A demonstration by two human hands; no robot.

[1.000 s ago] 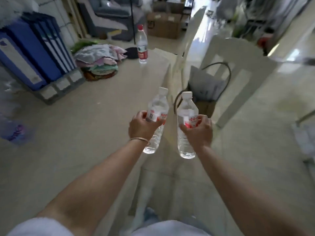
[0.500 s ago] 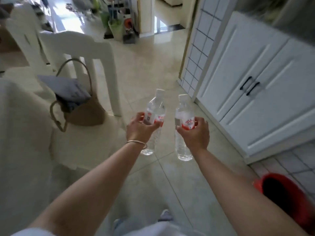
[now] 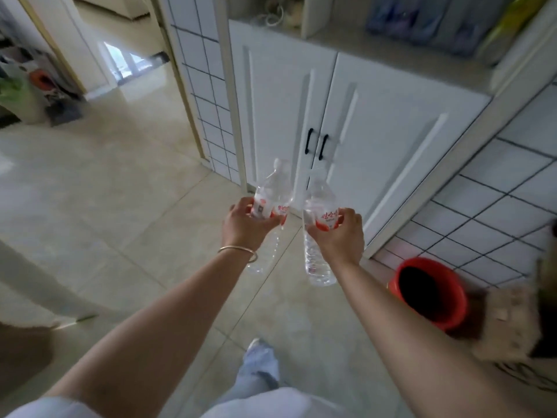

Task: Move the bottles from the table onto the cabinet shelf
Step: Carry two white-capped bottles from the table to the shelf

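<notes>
My left hand (image 3: pixel 245 226) grips a clear water bottle (image 3: pixel 272 191) with a red and white label, tilted a little to the right. My right hand (image 3: pixel 339 236) grips a second clear water bottle (image 3: pixel 319 203) of the same kind, held upright beside the first. Both bottles hang in the air over the floor, in front of the white cabinet (image 3: pixel 346 95) with two doors and black handles. The open cabinet shelf (image 3: pixel 401 60) lies above the doors at the top of the frame.
Blurred blue packages (image 3: pixel 422 19) and a yellow-green item (image 3: pixel 512 22) stand on the shelf's right part; cables lie in its left bay. A red bucket (image 3: pixel 431 294) stands on the floor at the right. A doorway (image 3: pixel 120 55) opens at the far left.
I have turned away from the table and chair toward the cabinet, which now fills the view ahead. Both hands still hold their bottles out in front, side by side.
</notes>
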